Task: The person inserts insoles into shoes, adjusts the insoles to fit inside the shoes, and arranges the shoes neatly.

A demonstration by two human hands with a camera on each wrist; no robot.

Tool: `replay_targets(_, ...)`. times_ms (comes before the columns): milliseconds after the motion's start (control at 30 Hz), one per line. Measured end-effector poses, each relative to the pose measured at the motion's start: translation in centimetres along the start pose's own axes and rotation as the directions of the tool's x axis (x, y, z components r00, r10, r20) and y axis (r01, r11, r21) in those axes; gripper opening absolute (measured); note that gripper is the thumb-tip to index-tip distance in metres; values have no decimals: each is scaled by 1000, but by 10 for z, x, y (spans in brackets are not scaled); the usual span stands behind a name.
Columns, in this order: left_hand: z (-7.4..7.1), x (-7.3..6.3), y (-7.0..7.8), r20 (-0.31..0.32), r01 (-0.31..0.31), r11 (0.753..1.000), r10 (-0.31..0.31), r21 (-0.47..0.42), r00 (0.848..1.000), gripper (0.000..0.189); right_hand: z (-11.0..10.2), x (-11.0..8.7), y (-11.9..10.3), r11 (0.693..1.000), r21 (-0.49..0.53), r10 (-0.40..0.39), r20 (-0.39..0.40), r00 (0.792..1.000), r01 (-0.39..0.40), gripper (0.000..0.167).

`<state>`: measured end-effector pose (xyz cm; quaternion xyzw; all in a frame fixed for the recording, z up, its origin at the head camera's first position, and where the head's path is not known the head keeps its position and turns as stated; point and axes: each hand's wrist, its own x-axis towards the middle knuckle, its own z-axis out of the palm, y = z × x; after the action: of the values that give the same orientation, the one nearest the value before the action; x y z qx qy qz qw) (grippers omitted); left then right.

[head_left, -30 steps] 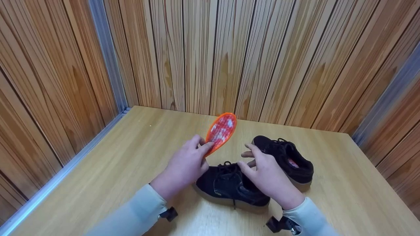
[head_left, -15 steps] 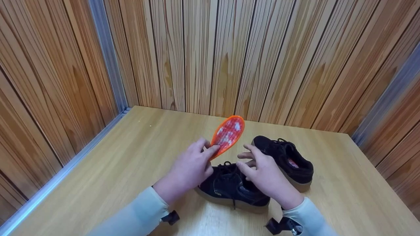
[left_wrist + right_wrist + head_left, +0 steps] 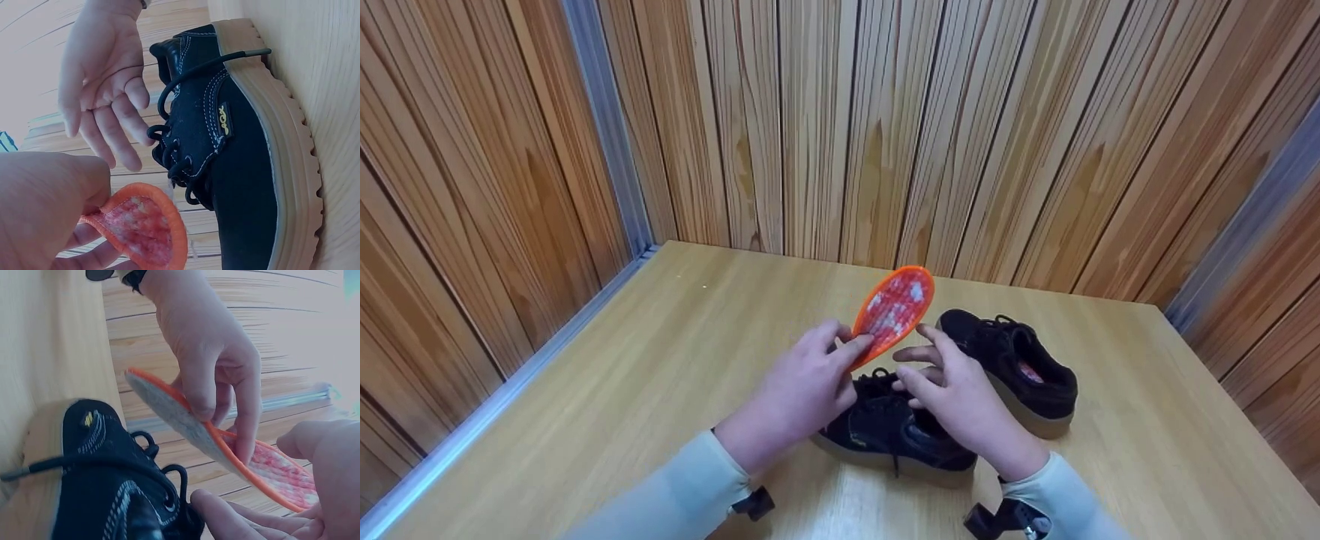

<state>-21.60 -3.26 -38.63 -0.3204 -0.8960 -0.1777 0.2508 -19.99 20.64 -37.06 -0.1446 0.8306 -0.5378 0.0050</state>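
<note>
L hand point(image 3: 802, 379) has a thumb-and-finger pinch on the orange-rimmed insole point(image 3: 896, 306), which is up in the air just ahead & right of that hand, tilted, red-white face partly toward the head cam. R hand point(image 3: 960, 390) is loosely spread, fingers a bit bent, no grip on anything; its fingertips are right by the insole's edge, can't tell if touching.

Near shoe point(image 3: 877, 431) sits sole-down below both hands, toe end by L hand, heel end under R hand. Far shoe point(image 3: 997, 349) is just beyond R hand, w/ a red-white lining point(image 3: 1030, 373) showing inside, so prob. already has its insole.

Step in hand looks like handling/orienting the insole before fitting it, prob. in the near shoe; not in yet. Next move likely calls for R hand to steady the free end or hold the shoe's mouth apart, & L hand to aim the insole toe-first. Loose lace point(image 3: 191, 79) could snag.
</note>
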Motion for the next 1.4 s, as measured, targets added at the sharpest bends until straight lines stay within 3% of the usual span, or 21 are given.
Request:
replay_targets(133, 1, -1, 2, -6, -11, 1000, 11, -3, 1000, 60, 4, -1, -1, 996, 76, 37, 21, 999, -38, 79)
replay_targets(333, 3, -2, 5, -46, -28, 1000, 27, -13, 999, 59, 10, -1, -1, 987, 151, 49, 33, 998, -53, 66)
replay_targets(600, 3, -3, 7, -60, -8, 998, 4, -65, 998, 39, 16, -2, -1, 971, 235, 29, 28, 999, -35, 64)
replay_targets(867, 10, -6, 15, -171, -89, 996, 84, -25, 982, 36, 17, -5, -5, 927, 366, 86, -3, 996, -79, 72)
replay_targets(1033, 15, -7, 19, -211, -140, 990, 133, -19, 969, 37, 19, -6, -7, 917, 382, 135, -41, 990, -109, 69)
replay_targets(1133, 16, -8, 21, -193, -164, 985, 153, -45, 969, 35, 20, -8, -8, 918, 383, 143, -69, 987, -106, 70)
replay_targets(1400, 13, -10, 26, -49, -181, 978, 176, -104, 983, 33, 20, -7, -9, 912, 396, 175, -142, 974, -106, 68)
